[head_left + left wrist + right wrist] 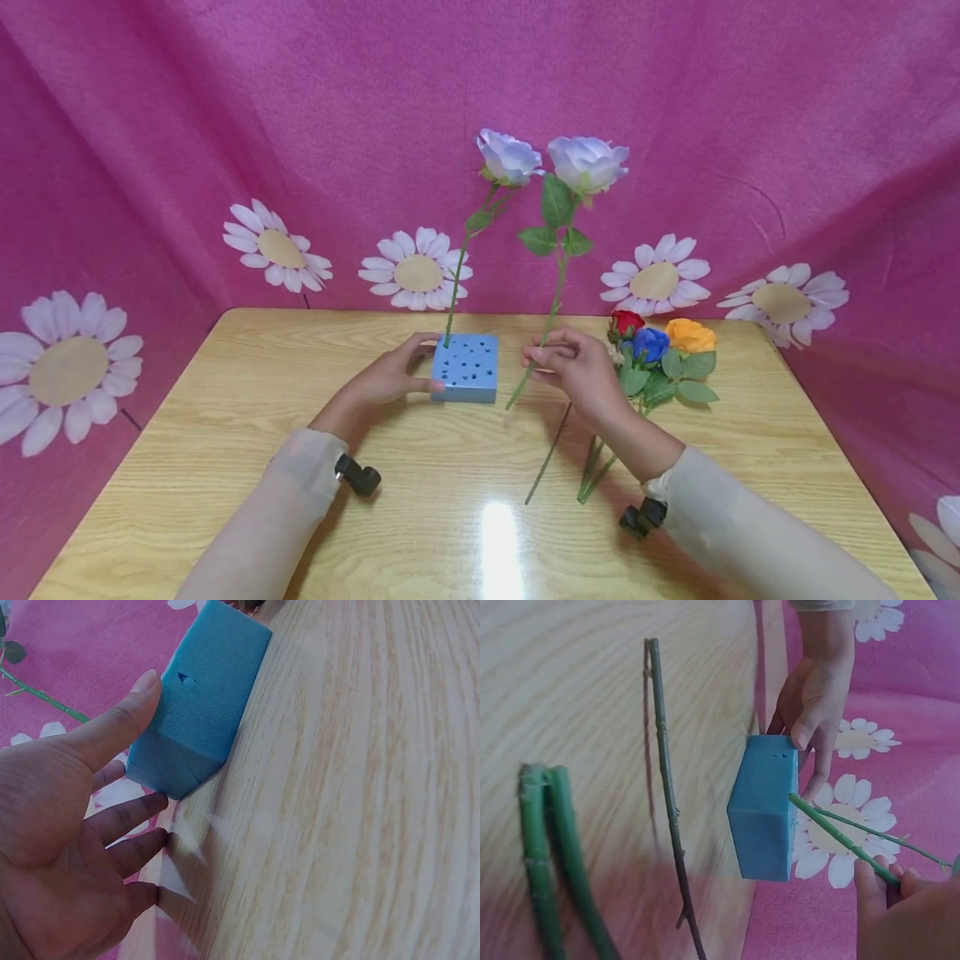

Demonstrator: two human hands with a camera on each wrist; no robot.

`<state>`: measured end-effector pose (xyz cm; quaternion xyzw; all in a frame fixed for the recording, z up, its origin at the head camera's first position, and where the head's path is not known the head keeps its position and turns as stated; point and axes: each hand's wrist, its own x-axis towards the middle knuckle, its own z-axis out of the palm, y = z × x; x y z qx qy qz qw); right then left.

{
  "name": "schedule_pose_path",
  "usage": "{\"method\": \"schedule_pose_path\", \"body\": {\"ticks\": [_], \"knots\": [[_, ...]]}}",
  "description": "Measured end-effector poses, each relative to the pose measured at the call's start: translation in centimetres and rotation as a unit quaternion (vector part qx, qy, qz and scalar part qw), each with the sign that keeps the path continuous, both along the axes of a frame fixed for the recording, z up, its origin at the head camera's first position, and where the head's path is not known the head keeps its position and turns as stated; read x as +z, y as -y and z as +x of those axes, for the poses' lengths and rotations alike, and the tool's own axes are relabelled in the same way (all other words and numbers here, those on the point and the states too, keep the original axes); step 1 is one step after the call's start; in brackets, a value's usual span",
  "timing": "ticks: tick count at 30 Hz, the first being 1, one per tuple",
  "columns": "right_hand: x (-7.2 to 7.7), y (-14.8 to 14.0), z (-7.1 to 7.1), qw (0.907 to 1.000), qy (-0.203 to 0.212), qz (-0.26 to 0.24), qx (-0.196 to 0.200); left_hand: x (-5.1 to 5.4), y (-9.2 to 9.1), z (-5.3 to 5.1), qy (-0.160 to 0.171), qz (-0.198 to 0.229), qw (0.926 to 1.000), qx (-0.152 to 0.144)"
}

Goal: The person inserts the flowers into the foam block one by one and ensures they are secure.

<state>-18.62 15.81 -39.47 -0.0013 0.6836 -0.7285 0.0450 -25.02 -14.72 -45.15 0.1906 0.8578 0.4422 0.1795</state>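
A blue foam block with several holes sits on the table, one pale lilac rose standing in its back left part. My left hand holds the block's left side, thumb at the front corner and fingers behind; the left wrist view shows the thumb on the block. To the block's right, my right hand pinches the stem of a second lilac rose, bloom up. Its cut lower end points down and left, above the table. In the right wrist view the stem extends from the fingertips.
Right of my right hand lie a red rose, a blue rose and an orange rose, their stems toward the front. A thin dark stem lies between them and the block. A pink flowered cloth hangs behind the table.
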Motion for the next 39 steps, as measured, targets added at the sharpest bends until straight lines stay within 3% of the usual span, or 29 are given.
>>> {"method": "schedule_pose_path", "body": {"ticks": [25, 39], "knots": [[1.1, 3.8, -3.7, 0.9962, -0.053, -0.059, -0.036, 0.0, 0.0, -0.1, 0.009, -0.004, 0.9999, 0.006], [0.8, 6.0, -5.3, 0.9948, -0.061, -0.049, -0.065, -0.2, 0.0, -0.1, 0.012, -0.004, 0.9999, 0.008]]}}
